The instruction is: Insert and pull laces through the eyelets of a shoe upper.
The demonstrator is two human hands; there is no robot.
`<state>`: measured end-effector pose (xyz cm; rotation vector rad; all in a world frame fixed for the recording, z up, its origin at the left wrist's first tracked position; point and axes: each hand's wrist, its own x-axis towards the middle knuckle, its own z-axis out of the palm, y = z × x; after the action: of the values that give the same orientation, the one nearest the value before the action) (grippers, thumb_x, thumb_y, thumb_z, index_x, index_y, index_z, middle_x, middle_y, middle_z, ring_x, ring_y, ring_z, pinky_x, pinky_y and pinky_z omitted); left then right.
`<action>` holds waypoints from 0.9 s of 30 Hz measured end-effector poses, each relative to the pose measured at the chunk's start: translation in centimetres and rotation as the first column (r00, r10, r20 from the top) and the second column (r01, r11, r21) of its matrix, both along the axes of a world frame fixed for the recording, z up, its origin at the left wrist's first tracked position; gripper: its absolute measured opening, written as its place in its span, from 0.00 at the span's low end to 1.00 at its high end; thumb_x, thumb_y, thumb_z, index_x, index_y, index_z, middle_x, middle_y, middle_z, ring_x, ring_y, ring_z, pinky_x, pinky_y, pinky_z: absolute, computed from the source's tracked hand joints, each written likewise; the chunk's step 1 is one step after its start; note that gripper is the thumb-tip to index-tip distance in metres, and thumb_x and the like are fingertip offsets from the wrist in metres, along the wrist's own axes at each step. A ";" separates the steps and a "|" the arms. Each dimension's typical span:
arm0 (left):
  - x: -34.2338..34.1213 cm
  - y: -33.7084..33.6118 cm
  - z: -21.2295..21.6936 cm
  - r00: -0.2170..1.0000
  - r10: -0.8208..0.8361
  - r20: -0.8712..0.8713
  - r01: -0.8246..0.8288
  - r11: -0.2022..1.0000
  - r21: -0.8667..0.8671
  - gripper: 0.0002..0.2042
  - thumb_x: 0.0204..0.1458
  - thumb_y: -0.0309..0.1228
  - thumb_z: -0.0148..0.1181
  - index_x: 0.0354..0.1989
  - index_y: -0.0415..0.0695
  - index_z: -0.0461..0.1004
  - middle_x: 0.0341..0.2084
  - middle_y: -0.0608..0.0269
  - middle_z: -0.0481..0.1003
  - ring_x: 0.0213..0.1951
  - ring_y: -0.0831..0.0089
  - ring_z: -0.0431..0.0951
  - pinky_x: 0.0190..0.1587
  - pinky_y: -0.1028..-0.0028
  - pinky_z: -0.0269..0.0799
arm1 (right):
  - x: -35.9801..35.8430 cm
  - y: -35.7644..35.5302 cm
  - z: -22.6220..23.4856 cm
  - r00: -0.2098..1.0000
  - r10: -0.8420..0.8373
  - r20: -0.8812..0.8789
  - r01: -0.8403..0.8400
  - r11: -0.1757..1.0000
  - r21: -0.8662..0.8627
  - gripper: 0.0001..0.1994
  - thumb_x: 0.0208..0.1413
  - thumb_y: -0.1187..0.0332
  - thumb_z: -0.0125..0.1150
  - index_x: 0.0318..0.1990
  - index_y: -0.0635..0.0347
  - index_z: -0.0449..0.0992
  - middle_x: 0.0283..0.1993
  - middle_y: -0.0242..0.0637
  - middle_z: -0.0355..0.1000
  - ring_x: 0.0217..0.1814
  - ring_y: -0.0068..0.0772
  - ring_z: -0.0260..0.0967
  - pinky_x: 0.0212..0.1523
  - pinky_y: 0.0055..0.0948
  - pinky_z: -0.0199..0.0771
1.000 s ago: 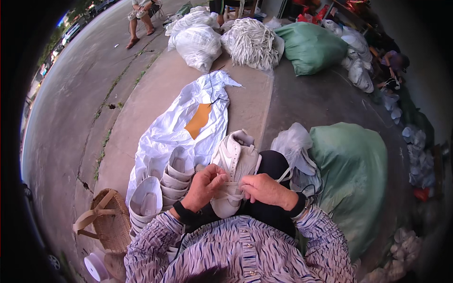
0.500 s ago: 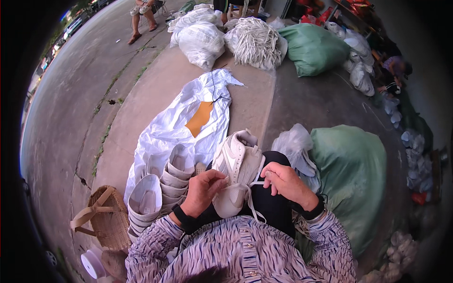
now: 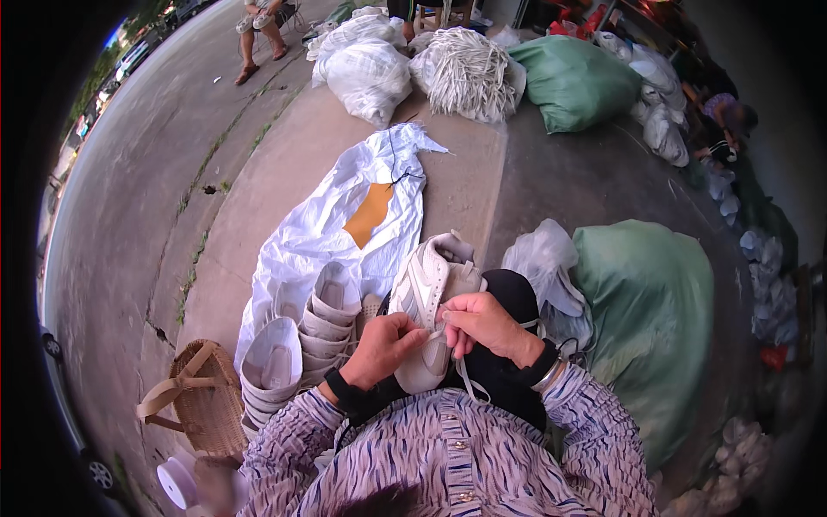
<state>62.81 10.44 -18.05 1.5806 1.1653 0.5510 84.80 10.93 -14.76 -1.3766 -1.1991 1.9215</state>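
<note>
A white and pale-grey sneaker (image 3: 420, 277) lies across my lap, its toe toward my body. My right hand (image 3: 484, 323) is closed in a pinch on the white shoelace (image 3: 468, 379) beside the eyelets, and a loose length of lace dangles below the fingers. Close by, my left hand (image 3: 385, 346) rests against the other side of the shoe, thumb and fingers pressed together. What those left fingertips hold is too small to make out. Stacked white shoes (image 3: 323, 332) stand just left of my left hand.
A white woven sack (image 3: 323, 224) with an orange patch lies ahead. To the left are a wicker basket (image 3: 207, 405) and a white spool (image 3: 177, 482). A green sack (image 3: 646, 310) and a clear plastic bag (image 3: 543, 254) sit at my right. Filled bags (image 3: 370, 82) line the far side, near other people.
My right hand has moved left and in toward the shoe, where it now pinches the lace near the eyelets. The left hand has shifted slightly right along the shoe.
</note>
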 end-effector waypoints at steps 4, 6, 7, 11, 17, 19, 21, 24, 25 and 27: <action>0.4 -0.3 0.2 0.998 0.055 0.022 -0.054 0.997 -0.056 0.13 0.54 0.35 0.63 0.29 0.35 0.76 0.18 0.56 0.74 0.22 0.74 0.73 0.27 0.71 0.69 | 0.3 0.1 0.2 0.990 0.116 0.074 -0.117 0.993 0.006 0.11 0.63 0.67 0.50 0.36 0.66 0.76 0.23 0.36 0.74 0.17 0.25 0.73 0.17 0.19 0.70; 1.0 -0.7 0.7 0.994 0.087 -0.062 -0.086 0.996 0.009 0.11 0.54 0.34 0.63 0.28 0.37 0.76 0.20 0.57 0.75 0.23 0.72 0.74 0.28 0.71 0.69 | 0.3 0.0 0.1 0.995 0.095 0.034 -0.095 0.995 -0.009 0.11 0.63 0.68 0.50 0.38 0.67 0.76 0.24 0.37 0.74 0.18 0.26 0.73 0.18 0.20 0.72; 1.3 -1.0 1.1 0.983 0.108 -0.150 -0.096 0.992 0.087 0.10 0.54 0.33 0.62 0.28 0.38 0.76 0.20 0.57 0.75 0.23 0.72 0.74 0.28 0.71 0.69 | 0.4 -0.1 0.0 0.997 0.081 -0.005 -0.081 0.997 0.003 0.11 0.63 0.68 0.50 0.39 0.68 0.76 0.24 0.38 0.74 0.18 0.27 0.73 0.19 0.20 0.73; 2.6 -1.1 1.9 0.878 0.103 -0.468 0.191 0.821 0.538 0.07 0.53 0.30 0.62 0.28 0.40 0.76 0.23 0.54 0.77 0.25 0.64 0.77 0.29 0.69 0.70 | 0.6 -0.1 -0.4 0.994 0.107 -0.030 -0.106 0.994 0.010 0.12 0.64 0.70 0.49 0.45 0.69 0.76 0.25 0.39 0.75 0.20 0.27 0.74 0.20 0.21 0.74; 0.3 -0.1 1.2 0.999 -0.021 -0.038 0.024 0.997 0.069 0.08 0.54 0.31 0.63 0.33 0.39 0.76 0.25 0.55 0.76 0.25 0.69 0.75 0.31 0.71 0.71 | 0.6 0.0 -0.4 0.996 0.079 0.038 -0.080 0.997 0.022 0.13 0.64 0.68 0.50 0.46 0.67 0.76 0.26 0.37 0.76 0.21 0.25 0.74 0.21 0.20 0.74; 0.1 -0.3 0.7 0.994 0.006 0.105 0.000 0.998 -0.057 0.09 0.54 0.32 0.64 0.33 0.38 0.76 0.23 0.54 0.75 0.24 0.73 0.73 0.31 0.73 0.70 | 0.2 -0.1 -0.2 0.997 0.060 0.045 -0.061 0.998 0.031 0.12 0.64 0.67 0.49 0.42 0.66 0.77 0.25 0.36 0.76 0.20 0.24 0.74 0.20 0.18 0.72; 0.4 -0.4 0.5 0.999 -0.004 0.047 0.000 0.996 0.091 0.07 0.53 0.30 0.62 0.33 0.40 0.75 0.26 0.52 0.76 0.26 0.65 0.77 0.32 0.69 0.72 | -0.3 -0.2 0.1 0.998 0.064 0.003 -0.064 0.998 0.003 0.12 0.64 0.66 0.49 0.39 0.65 0.77 0.25 0.35 0.75 0.20 0.23 0.74 0.19 0.18 0.70; 1.4 -0.3 1.1 0.955 -0.039 -0.293 0.170 0.884 0.436 0.05 0.53 0.30 0.58 0.32 0.43 0.73 0.30 0.54 0.77 0.31 0.55 0.79 0.32 0.61 0.74 | -0.5 0.0 0.5 0.987 0.137 0.084 -0.139 0.990 0.020 0.12 0.65 0.68 0.48 0.41 0.67 0.76 0.25 0.37 0.75 0.21 0.25 0.75 0.21 0.20 0.72; 1.4 -0.1 1.5 0.927 -0.066 -0.370 0.229 0.879 0.417 0.05 0.53 0.31 0.58 0.32 0.44 0.72 0.29 0.54 0.77 0.32 0.55 0.80 0.32 0.60 0.73 | -0.5 0.0 0.7 0.978 0.155 0.140 -0.159 0.987 0.013 0.12 0.65 0.69 0.48 0.41 0.67 0.76 0.26 0.37 0.75 0.21 0.26 0.75 0.21 0.20 0.72; 1.5 0.3 2.5 0.875 -0.104 -0.473 0.332 0.840 0.430 0.06 0.53 0.33 0.59 0.33 0.45 0.72 0.29 0.55 0.76 0.32 0.55 0.80 0.32 0.59 0.73 | -0.6 -0.1 0.8 0.973 0.163 0.165 -0.177 0.981 0.074 0.11 0.65 0.69 0.48 0.40 0.67 0.76 0.25 0.36 0.75 0.21 0.25 0.74 0.22 0.22 0.72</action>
<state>64.30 10.79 -15.53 2.3533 1.1881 0.3652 84.20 10.84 -13.99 -1.4423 -1.5042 1.8745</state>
